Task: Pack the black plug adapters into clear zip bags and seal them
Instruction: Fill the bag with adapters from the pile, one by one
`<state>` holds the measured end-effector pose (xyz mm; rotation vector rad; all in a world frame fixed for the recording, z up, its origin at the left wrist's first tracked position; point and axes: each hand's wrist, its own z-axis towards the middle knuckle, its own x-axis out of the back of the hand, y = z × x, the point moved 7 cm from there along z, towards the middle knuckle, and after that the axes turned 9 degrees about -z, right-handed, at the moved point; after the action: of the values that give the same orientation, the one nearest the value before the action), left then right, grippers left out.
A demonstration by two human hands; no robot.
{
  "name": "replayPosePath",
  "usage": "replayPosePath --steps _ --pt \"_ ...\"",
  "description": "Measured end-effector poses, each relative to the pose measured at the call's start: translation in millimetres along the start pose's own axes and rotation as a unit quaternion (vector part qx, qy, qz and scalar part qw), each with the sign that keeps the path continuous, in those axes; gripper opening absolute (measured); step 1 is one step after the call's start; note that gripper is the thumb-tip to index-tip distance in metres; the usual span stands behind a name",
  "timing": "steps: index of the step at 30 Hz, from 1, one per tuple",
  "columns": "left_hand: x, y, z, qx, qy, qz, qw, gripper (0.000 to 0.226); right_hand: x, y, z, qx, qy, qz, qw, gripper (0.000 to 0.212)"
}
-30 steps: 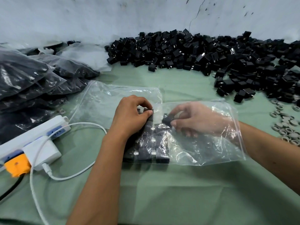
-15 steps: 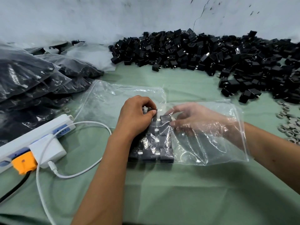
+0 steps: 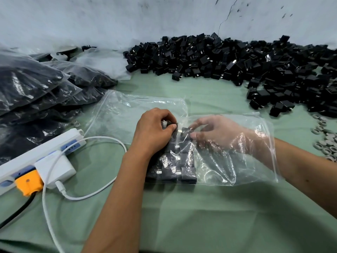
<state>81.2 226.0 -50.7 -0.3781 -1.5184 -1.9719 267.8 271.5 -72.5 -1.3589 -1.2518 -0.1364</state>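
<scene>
Inside clear zip bag [image 3: 237,161], adapter [image 3: 185,131] pinched by right fingers [image 3: 196,136]

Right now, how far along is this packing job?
Done: filled bags lie stacked at the left. In hand: the right hand is inside an open bag, setting an adapter onto neat rows, while the left hand steadies them from outside. Left: this bag is unsealed, and a big pile of loose adapters waits by the wall.
</scene>
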Motion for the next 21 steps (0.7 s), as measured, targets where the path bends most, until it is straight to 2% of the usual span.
replayPosePath --steps 2,7,12,17,21 --pt "0.4 0.6 0.1 -0.001 0.002 0.002 1.0 0.012 -0.3 -2.6 2.7 0.011 0.0 -0.015 1.0 0.046" --pt "1.2 2.4 -0.2 -0.006 0.007 0.007 1.0 0.012 -0.2 -11.3 6.1 0.042 -0.04 -0.06 0.997 0.025" --pt "0.7 2.8 -0.4 -0.005 0.008 0.004 1.0 0.012 -0.1 -11.5 2.9 0.039 -0.043 -0.038 0.998 0.027" --pt "1.1 3.1 -0.4 -0.001 0.006 0.007 1.0 0.011 -5.0 -3.8 9.6 0.039 -0.037 -0.007 0.999 0.012" --pt "0.8 4.6 -2.2 -0.004 0.004 0.019 1.0 0.011 -7.0 -3.4 13.8 0.039 -0.029 -0.029 0.998 0.017"
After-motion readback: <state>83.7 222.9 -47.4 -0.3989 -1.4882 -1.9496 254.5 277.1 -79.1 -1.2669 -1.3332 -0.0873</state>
